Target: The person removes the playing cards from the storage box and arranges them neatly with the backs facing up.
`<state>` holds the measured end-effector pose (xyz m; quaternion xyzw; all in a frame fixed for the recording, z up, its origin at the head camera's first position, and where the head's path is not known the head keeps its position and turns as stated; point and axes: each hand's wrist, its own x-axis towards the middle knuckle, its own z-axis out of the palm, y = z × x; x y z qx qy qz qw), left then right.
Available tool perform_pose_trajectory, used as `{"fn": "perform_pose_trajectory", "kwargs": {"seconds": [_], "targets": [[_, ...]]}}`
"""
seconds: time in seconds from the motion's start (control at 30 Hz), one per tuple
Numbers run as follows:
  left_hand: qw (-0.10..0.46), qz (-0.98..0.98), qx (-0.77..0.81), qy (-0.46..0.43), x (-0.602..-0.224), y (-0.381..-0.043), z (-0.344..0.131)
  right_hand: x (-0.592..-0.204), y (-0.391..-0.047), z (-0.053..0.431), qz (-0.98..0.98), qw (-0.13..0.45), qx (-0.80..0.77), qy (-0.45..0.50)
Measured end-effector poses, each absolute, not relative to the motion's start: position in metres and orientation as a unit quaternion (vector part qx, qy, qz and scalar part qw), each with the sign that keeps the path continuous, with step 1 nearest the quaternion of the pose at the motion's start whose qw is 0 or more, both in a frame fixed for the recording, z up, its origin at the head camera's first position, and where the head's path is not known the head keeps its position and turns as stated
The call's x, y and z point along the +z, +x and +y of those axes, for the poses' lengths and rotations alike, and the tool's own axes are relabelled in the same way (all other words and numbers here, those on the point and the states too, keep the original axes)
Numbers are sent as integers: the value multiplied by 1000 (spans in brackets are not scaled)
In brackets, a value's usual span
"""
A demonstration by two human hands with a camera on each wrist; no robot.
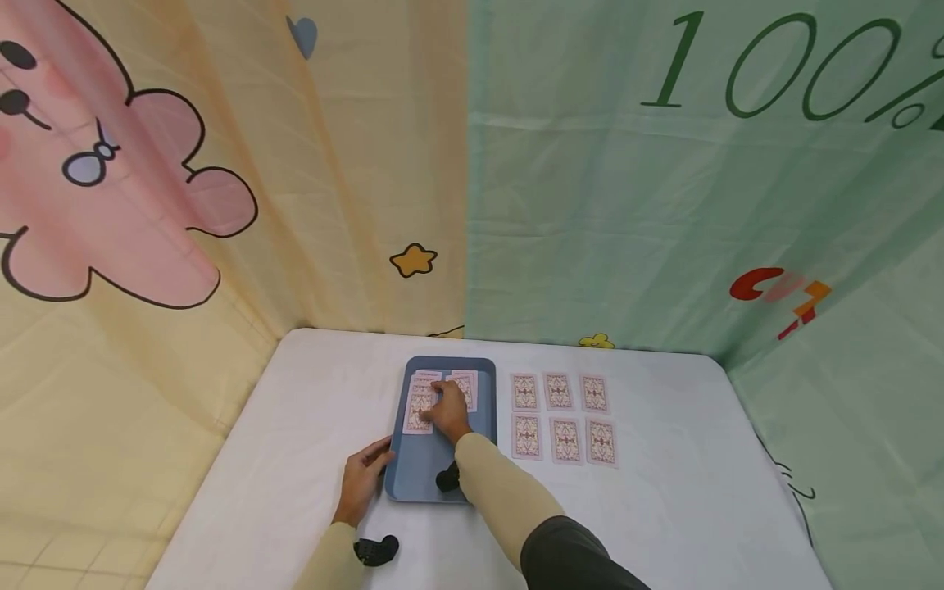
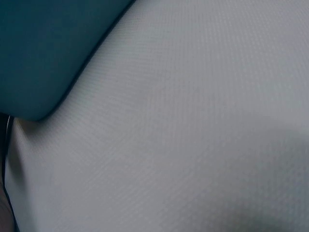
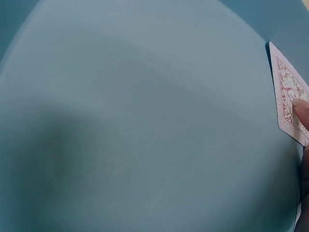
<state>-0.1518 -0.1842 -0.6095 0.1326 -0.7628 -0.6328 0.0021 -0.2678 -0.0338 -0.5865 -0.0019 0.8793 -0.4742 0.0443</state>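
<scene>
My right hand (image 1: 448, 412) reaches over the blue-grey tray (image 1: 416, 479), and its fingertips rest on a playing card (image 1: 419, 412) lying face down at the tray's left side. In the right wrist view a fingertip (image 3: 300, 104) presses on the patterned back of a card (image 3: 288, 92). More cards overlap above it, and a second group of face-down cards (image 1: 472, 385) lies partly behind the hand. My left hand (image 1: 359, 482) lies along the tray's left edge, fingers fairly straight and touching the rim. The left wrist view shows only a tray corner (image 2: 43, 58) and cloth.
Right of the tray, several face-down cards lie in two rows on the white table (image 1: 678, 492), among them a near middle card (image 1: 566, 441). Printed curtains (image 1: 590, 205) hang behind the table and along its sides.
</scene>
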Motion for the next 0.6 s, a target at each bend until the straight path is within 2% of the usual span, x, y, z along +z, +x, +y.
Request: {"fn": "perform_pose_trajectory", "kwargs": {"seconds": [0.23, 0.6], "targets": [[0, -765, -630, 137, -609, -153, -184, -586, -267, -35, 884, 66, -462, 0], [2, -761, -633, 143, -612, -155, -184, -578, -261, -34, 885, 58, -462, -13]]}}
